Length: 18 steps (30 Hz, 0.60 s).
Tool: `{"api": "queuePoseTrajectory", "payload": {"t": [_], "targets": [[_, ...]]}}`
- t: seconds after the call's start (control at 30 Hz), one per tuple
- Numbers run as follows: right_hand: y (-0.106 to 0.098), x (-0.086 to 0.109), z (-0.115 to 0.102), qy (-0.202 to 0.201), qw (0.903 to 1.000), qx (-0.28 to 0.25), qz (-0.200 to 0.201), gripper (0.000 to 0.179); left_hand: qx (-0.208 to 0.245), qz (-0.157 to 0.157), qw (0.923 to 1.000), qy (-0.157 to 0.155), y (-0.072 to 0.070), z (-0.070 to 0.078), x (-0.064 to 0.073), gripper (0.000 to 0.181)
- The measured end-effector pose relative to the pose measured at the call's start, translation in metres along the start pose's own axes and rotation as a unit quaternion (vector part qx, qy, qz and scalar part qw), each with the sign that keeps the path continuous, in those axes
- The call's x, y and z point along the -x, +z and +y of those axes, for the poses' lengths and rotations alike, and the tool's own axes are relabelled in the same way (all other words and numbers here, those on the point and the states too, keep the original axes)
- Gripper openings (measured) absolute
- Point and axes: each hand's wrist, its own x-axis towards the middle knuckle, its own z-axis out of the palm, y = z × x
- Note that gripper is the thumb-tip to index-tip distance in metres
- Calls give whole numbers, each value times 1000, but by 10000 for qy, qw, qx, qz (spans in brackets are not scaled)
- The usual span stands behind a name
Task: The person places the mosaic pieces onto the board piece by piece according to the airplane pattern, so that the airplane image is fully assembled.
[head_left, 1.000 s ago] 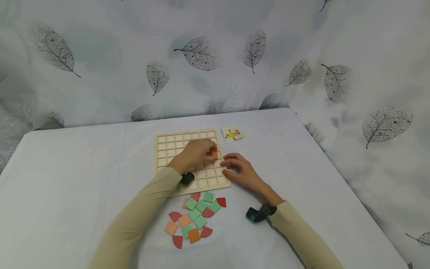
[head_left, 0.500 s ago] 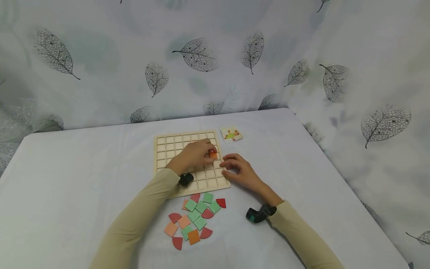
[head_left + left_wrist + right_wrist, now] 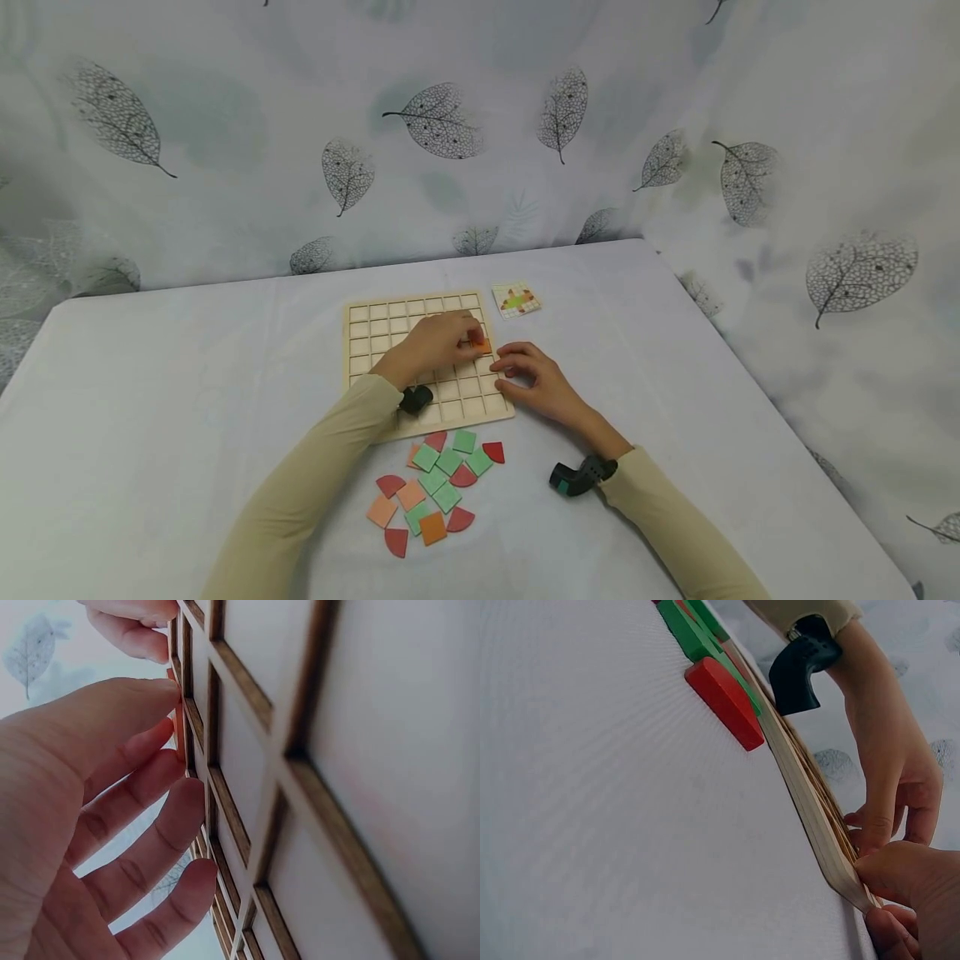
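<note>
My left hand (image 3: 438,340) reaches over the wooden grid board (image 3: 382,308). Its thumb and forefinger pinch an orange square tile (image 3: 483,346) at a cell in the board's right-hand column. In the left wrist view the tile (image 3: 178,733) shows as a thin orange edge beside the thumb tip, with the other fingers spread loosely behind. My right hand (image 3: 543,385) rests at the right edge of the board, thumb and fingers apart and gently bent. The right wrist view has its thumb and fingertips against the board's wooden rim (image 3: 810,810).
In front of the board lie loose tiles: green squares (image 3: 449,461), orange squares (image 3: 432,527) and red quarter-rounds (image 3: 461,519). A small pattern card (image 3: 516,300) lies past the board's far right corner. Leaf-patterned cloth (image 3: 247,167) rises behind the white table (image 3: 187,375).
The orange tile in my left fingers has tipped flatter and shifted slightly right, toward the board's right edge. My right hand has stayed in place, and the loose tiles lie as before.
</note>
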Motion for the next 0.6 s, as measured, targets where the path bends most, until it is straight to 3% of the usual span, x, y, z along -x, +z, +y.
{"api": "queuePoseTrajectory", "payload": {"t": [0.47,0.6], "targets": [[0,-1,-1,34,10000,-14,17,21,148,-173,9997,14,-3,2,5,17],[4,0,23,51,10000,-14,22,21,209,-145,9997,50,-2,1,8,15]]}}
